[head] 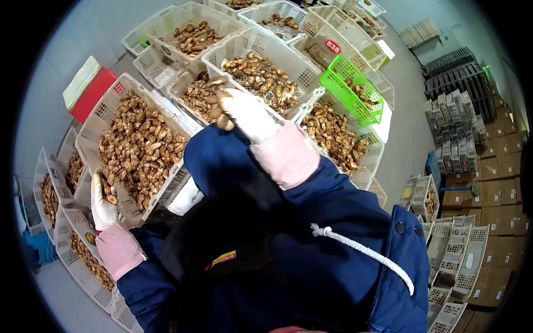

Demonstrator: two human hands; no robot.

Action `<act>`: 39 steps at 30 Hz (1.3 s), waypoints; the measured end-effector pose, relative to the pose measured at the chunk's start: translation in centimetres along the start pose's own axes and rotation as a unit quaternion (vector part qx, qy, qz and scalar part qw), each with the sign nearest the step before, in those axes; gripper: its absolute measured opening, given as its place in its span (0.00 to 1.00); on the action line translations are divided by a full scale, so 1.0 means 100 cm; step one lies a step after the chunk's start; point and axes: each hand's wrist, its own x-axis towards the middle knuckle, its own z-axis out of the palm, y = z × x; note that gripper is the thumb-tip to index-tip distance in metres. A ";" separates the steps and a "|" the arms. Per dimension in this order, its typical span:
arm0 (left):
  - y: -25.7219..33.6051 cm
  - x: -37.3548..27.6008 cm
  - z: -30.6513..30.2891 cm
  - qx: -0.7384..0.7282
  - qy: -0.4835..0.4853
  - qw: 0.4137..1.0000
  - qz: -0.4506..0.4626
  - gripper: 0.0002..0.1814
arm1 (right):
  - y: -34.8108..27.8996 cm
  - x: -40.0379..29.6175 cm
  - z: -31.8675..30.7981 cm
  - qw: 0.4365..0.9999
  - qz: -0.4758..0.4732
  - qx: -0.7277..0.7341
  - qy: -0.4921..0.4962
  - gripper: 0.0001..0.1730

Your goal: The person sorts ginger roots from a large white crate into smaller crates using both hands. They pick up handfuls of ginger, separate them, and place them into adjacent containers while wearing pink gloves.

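Observation:
My left hand (pixel 103 207), in a white glove with a pink cuff, is at the near left corner of a large white plastic crate (pixel 87 135) heaped with brown mushrooms (pixel 135 145). A few mushrooms (pixel 109 189) rest in its fingers. My right hand (pixel 252 116), gloved the same way, is raised in front of me and grips several mushrooms (pixel 220 114). Beneath and beyond it are a smaller crate of mushrooms (pixel 195 98) and a deep white crate (pixel 287 54) part filled with lighter mushrooms (pixel 264 79). My sleeve partly hides that crate's near side.
A bright green basket (pixel 354 104) with some mushrooms sits over the right-hand mushroom crate (pixel 333 129). At the left, a red box (pixel 92 93) stands beside my crate. More crates lie beyond and at lower left. Cardboard boxes (pixel 499 191) and stacked crates (pixel 456 125) line the right side.

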 end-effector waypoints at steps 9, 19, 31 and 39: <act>-0.020 0.028 -0.086 -0.057 -0.021 0.998 0.008 0.24 | 0.034 -0.213 -0.196 0.915 0.281 -0.171 0.233 0.18; -0.031 0.037 -0.072 0.004 0.077 0.997 0.016 0.21 | 0.206 -0.354 -0.227 0.802 0.526 -0.267 0.090 0.26; -0.042 0.054 -0.073 0.022 0.049 0.999 -0.006 0.21 | 0.292 -0.424 -0.317 0.809 0.346 -0.239 0.410 0.18; -0.041 0.050 -0.078 0.038 0.050 0.998 0.012 0.21 | 0.272 -0.410 -0.308 0.756 0.354 -0.352 0.422 0.41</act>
